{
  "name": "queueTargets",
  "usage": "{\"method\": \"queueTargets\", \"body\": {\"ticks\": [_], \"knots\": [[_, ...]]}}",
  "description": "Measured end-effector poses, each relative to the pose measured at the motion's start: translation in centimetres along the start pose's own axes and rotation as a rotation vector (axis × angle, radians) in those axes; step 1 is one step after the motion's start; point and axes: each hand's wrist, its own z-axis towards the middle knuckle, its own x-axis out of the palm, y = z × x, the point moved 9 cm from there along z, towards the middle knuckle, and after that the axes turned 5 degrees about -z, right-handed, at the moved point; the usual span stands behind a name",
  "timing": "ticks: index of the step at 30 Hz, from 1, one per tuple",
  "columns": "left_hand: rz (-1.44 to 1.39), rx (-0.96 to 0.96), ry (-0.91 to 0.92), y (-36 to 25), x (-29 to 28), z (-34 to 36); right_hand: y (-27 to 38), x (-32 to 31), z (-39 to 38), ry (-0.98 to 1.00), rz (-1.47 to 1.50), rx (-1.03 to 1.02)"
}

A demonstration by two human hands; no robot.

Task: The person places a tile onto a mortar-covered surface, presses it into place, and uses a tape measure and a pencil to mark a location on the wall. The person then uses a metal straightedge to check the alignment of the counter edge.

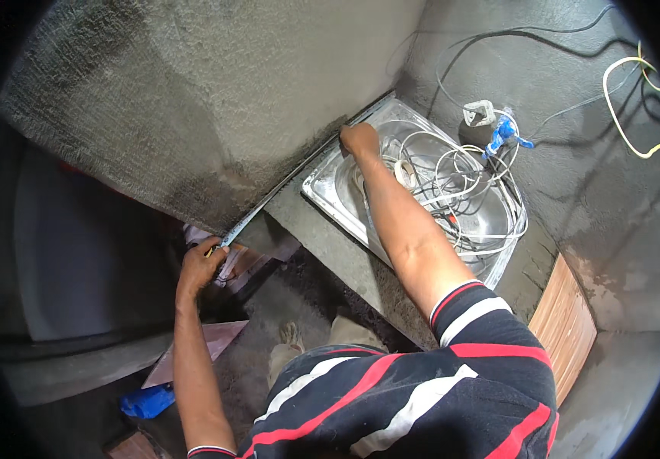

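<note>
My left hand (200,268) is closed around a tape measure (210,252) at the outer end of the plastered wall; only a small yellow part of its case shows between the fingers. From there the pale tape blade (247,222) runs along the foot of the wall toward the sink. My right hand (360,141) is curled at the sink's back edge, up against the wall on the line of the blade, and its fingertips are hidden. Under my right forearm lies the steel sink (332,200), with coiled white and grey cables (464,177) in its bowl.
The sink sits on a grey cement counter (326,241). A white socket (479,114) and blue plastic (503,136) hang on wires at the right wall, near a yellow cable loop (607,96). Wood-look tile (563,321) leans at right. A blue bag (147,402) lies lower left.
</note>
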Motion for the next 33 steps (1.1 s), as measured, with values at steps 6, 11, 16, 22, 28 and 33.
{"method": "queueTargets", "body": {"ticks": [6, 11, 16, 22, 28, 33], "knots": [[0.009, 0.019, 0.030, 0.7, 1.2, 0.8, 0.0, 0.0, -0.5, -0.023, 0.020, -0.113], [-0.042, 0.004, 0.066, 2.1, 1.5, 1.5, -0.4, 0.3, 0.1, -0.089, 0.073, -0.112], [0.017, -0.047, 0.101, 1.9, 1.1, 1.5, 0.7, 0.2, -1.1, -0.128, 0.011, -0.197], [0.018, 0.022, 0.088, 2.2, 0.7, 2.2, 1.7, 0.8, -0.8, -0.017, 0.121, -0.260], [-0.073, -0.029, 0.159, 2.3, 0.9, 1.9, 5.2, 0.8, -11.5, 0.547, 1.182, 0.094], [-0.158, 0.021, 0.243, 3.1, 1.7, 2.8, 5.8, -0.1, -24.7, 0.593, 0.500, -0.236]]}}
